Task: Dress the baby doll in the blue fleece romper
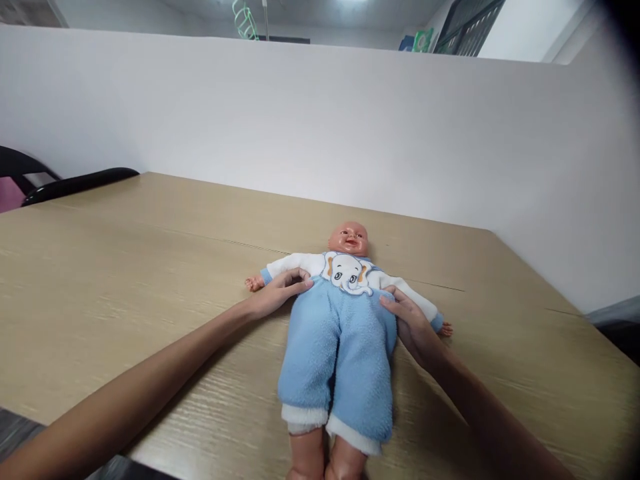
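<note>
A baby doll [349, 240] lies on its back on the table, head toward the wall and legs toward me. It wears a white top [303, 263] with an elephant patch [347, 272] on the chest, and fluffy blue trousers [320, 333] with white cuffs. At the left side of the waist, my left hand [280, 291] is closed on the trousers' upper edge, thumb on top. On the opposite side my right hand [407, 317] grips the trousers' edge the same way. The fingertips under the fabric are partly hidden. Both doll arms stretch outward; its feet are cut off by the frame.
The light wooden table [125, 267] has seams across its surface. A white partition wall [320, 127] rises along its far edge. Black chairs [83, 185] stand at the left, one near something pink [10, 195]. Another dark object [620, 333] is at the right edge.
</note>
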`<state>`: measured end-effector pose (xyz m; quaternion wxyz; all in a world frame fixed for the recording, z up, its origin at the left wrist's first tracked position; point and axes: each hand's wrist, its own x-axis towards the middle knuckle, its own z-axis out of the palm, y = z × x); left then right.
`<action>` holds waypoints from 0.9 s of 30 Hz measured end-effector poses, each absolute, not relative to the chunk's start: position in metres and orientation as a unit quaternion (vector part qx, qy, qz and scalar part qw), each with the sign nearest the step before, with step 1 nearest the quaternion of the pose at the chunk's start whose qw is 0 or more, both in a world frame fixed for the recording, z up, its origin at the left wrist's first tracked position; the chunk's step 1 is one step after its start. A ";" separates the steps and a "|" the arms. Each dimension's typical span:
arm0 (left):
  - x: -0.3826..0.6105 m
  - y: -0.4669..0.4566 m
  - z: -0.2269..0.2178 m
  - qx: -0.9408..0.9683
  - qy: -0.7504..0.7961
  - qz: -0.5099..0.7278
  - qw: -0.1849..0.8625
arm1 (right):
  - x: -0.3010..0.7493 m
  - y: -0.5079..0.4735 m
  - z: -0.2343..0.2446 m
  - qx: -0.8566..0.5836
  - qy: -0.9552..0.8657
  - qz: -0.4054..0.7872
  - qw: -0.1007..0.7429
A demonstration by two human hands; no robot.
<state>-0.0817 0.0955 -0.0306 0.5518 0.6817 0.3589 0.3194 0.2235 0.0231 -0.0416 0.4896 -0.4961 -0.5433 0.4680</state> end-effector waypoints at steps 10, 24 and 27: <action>-0.075 0.106 -0.042 0.652 0.364 0.347 0.567 | 0.234 0.035 -0.068 -0.527 -0.556 0.355 0.536; -0.081 0.097 -0.041 0.789 0.399 0.297 0.362 | 0.240 0.012 -0.064 -0.586 -0.659 0.210 0.422; -0.082 0.092 -0.045 0.750 0.388 0.307 0.439 | 0.239 0.013 -0.073 -0.561 -0.587 0.347 0.470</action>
